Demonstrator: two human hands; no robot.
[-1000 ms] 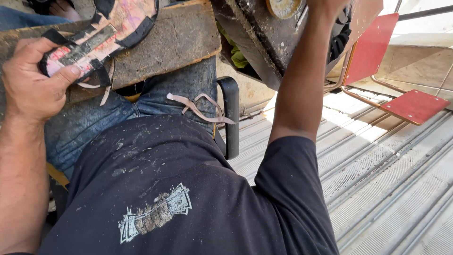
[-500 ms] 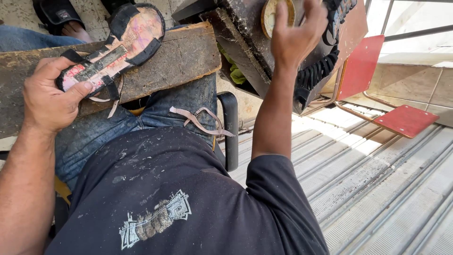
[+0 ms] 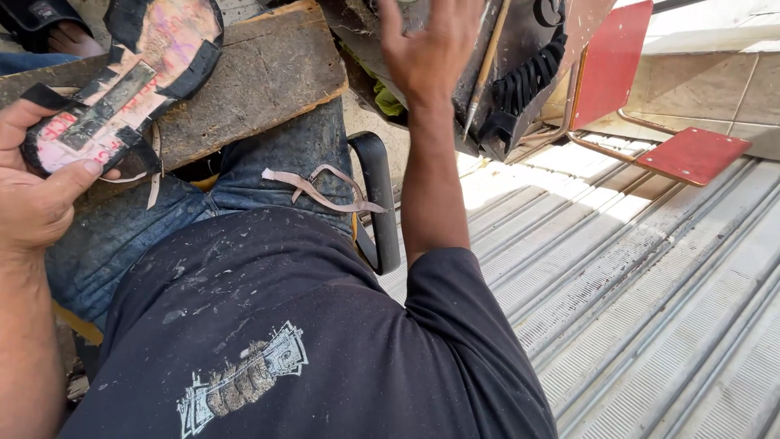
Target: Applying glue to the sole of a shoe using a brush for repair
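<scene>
The left hand [image 3: 32,195] gripped the heel end of the sandal sole [image 3: 122,89], its long axis slanting toward the upper left across the wooden board [image 3: 260,81]. The right hand [image 3: 431,49] spread open at the dark toolbox [image 3: 528,73], top centre, well apart.

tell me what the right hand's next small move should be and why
Probably close the right hand on the thin stick-like tool beside its fingers. The hand is open, raised over the dark cluttered box, holding nothing, and that tool is the nearest thing to it. The left hand already grips the strapped sandal sole lying on the wooden board, so the piece looks steadied.
</scene>
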